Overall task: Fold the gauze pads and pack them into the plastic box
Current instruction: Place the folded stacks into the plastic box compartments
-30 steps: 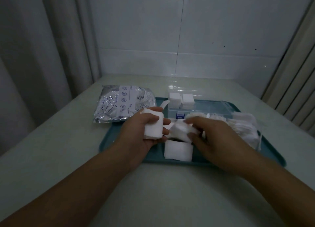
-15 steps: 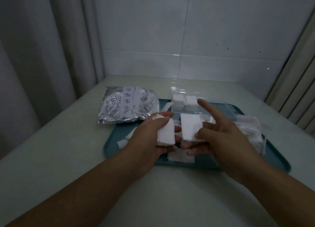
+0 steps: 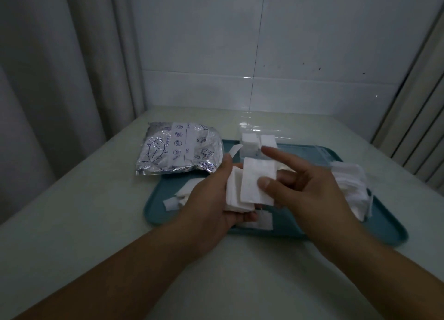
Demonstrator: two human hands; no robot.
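Left hand: my left hand (image 3: 211,199) cups a small stack of folded pads (image 3: 234,194), fingers curled under it and thumb up along its far edge, so the stack stays squared while I add to it.
Right hand: my right hand (image 3: 305,190) pinches a single gauze pad (image 3: 258,182) between thumb and curled fingers, forefinger stretched free towards the box; I hold it just in front of the stack, I'd say to lay it on.
Plastic box: the clear plastic box (image 3: 258,143) stands at the tray's far edge with two white folded blocks inside, close enough to reach.
Unfolded gauze: a loose heap (image 3: 353,187) lies on the tray's right side, beside my right hand.
Tray: the teal tray (image 3: 360,233) keeps pads and scraps off the counter.
Surface: a pale counter (image 3: 96,211), with a silver foil packet (image 3: 177,154) overlapping the tray's left corner.
Room: dim; white tiled wall behind, curtain to the left.
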